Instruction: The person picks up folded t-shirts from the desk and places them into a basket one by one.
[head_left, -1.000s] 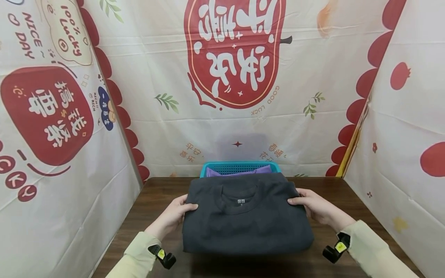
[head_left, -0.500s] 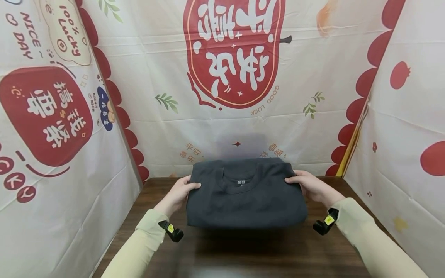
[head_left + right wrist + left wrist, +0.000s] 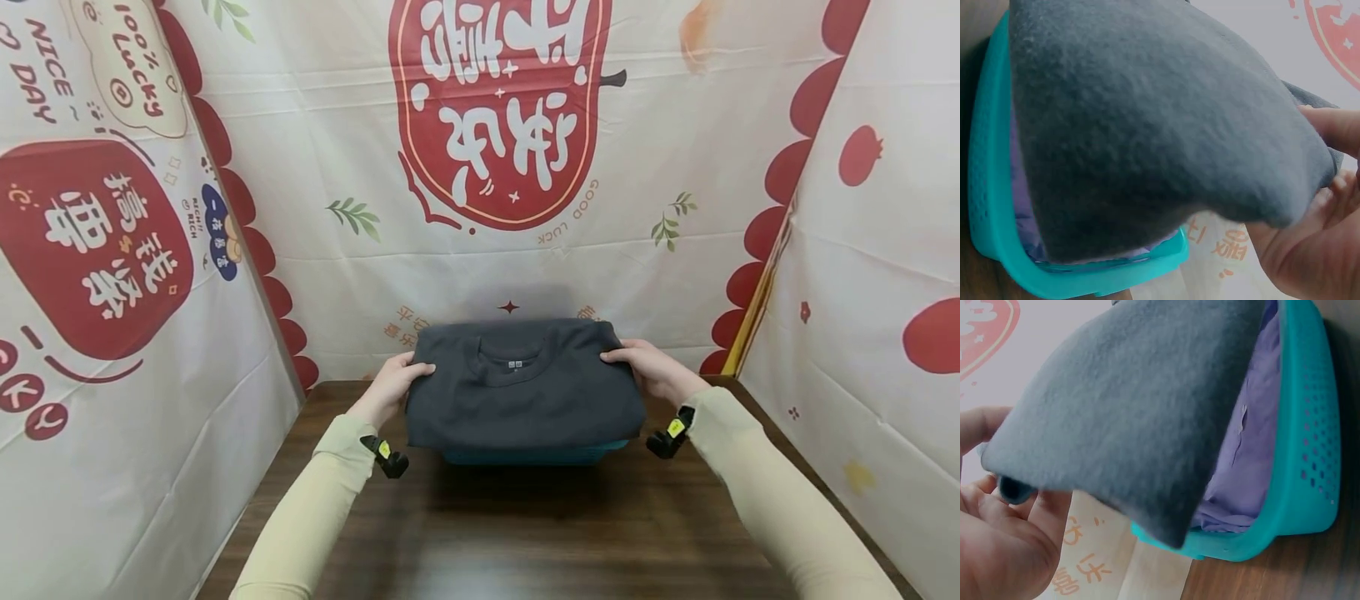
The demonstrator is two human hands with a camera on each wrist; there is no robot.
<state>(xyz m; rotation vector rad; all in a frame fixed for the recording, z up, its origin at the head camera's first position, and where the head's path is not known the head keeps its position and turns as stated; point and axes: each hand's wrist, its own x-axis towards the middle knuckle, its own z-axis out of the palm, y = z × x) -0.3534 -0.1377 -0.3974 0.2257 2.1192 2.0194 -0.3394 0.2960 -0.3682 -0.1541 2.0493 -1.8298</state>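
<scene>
A folded dark grey T-shirt is held level by both hands, its collar and small neck label facing up. My left hand grips its left edge, thumb on top and fingers beneath. The right hand pinches the opposite edge the same way. Under the shirt stands a teal plastic basket, and purple cloth lies inside it. Both wrist views show the shirt above the basket's opening, covering much of it. From the head, only the basket's front wall shows below the shirt.
The basket stands on a dark wooden table, near its back edge. A white printed cloth hangs close behind it, and similar cloths enclose the left and right sides.
Both hands have carried the shirt forward, away from the body, from in front of the basket to over it. The basket's front wall now shows beneath the shirt.
</scene>
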